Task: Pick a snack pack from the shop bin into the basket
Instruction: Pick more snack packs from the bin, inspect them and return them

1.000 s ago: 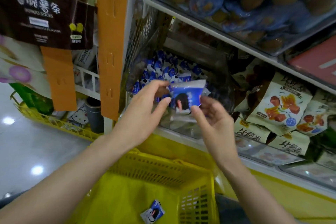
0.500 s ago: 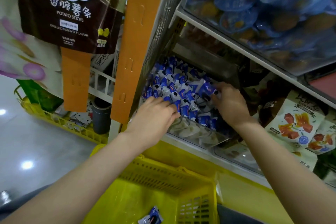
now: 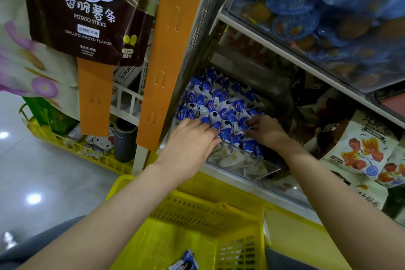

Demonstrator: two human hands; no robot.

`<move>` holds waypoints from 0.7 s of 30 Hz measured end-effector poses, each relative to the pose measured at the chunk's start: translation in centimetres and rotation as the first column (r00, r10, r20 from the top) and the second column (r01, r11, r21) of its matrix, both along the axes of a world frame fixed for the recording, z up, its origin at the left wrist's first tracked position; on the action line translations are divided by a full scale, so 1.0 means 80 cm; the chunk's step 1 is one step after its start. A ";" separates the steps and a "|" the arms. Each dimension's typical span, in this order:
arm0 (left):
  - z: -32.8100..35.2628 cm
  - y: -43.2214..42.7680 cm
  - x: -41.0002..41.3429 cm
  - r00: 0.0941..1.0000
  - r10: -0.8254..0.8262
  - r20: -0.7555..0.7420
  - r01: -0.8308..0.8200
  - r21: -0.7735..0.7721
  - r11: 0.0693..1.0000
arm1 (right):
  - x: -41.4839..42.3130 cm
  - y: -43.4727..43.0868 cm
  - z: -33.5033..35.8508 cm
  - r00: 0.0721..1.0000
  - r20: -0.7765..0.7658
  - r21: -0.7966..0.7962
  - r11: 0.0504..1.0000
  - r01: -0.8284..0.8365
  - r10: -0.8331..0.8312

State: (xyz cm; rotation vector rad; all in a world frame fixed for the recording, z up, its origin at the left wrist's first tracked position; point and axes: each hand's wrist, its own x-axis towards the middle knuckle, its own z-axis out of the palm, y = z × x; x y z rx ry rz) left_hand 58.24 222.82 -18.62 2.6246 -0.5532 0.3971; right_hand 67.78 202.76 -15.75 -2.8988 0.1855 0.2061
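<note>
Snack packs (image 3: 219, 103) (blue/white) are heaped in the clear shop bin (image 3: 243, 163) on the lower shelf, filling it from front wall to rear. The L hand (image 3: 192, 138) is laid over the bin's front-left corner, fingers nearly straight, tips touching the packs; nothing is gripped. The R hand (image 3: 266, 130) is set on the heap toward the bin's front-right corner, fingers curled down among the packs; whether a pack is pinched cannot be told. The yellow basket (image 3: 197, 206) is positioned below the bin's front edge, approx. between both forearms. One loose snack pack (image 3: 185, 265) is seen lying on the basket floor, cut off by the bottom of the view. An orange strip (image 3: 162, 55) is hung along the rack upright, left of the bin. A potato sticks bag (image 3: 92, 17) is hung further left. Blue-wrapped goods (image 3: 306, 6) are stacked on the shelf above; orange-print bags (image 3: 359, 149) are stacked right of the shop bin.
</note>
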 end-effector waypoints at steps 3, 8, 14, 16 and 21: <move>-0.001 -0.001 0.000 1.000 0.003 0.012 -0.003 -0.010 1.000 | 0.001 -0.001 0.001 1.000 0.017 0.051 0.999 0.004 -0.005; -0.001 -0.002 -0.001 0.999 0.019 0.034 -0.018 -0.013 1.000 | 0.001 0.005 -0.007 0.996 0.090 0.149 0.989 -0.014 0.001; 0.002 0.007 -0.004 0.997 0.041 0.072 -0.043 0.029 0.999 | 0.007 -0.003 -0.003 0.995 -0.082 -0.011 0.998 -0.066 0.065; 0.002 0.014 -0.004 0.994 0.063 0.086 -0.066 0.025 0.998 | 0.008 0.000 0.002 0.989 -0.122 -0.117 0.988 -0.099 0.084; 0.001 0.022 -0.002 0.991 0.054 0.126 -0.058 0.024 0.998 | 0.017 0.035 0.012 0.922 0.299 0.024 0.964 -0.264 0.245</move>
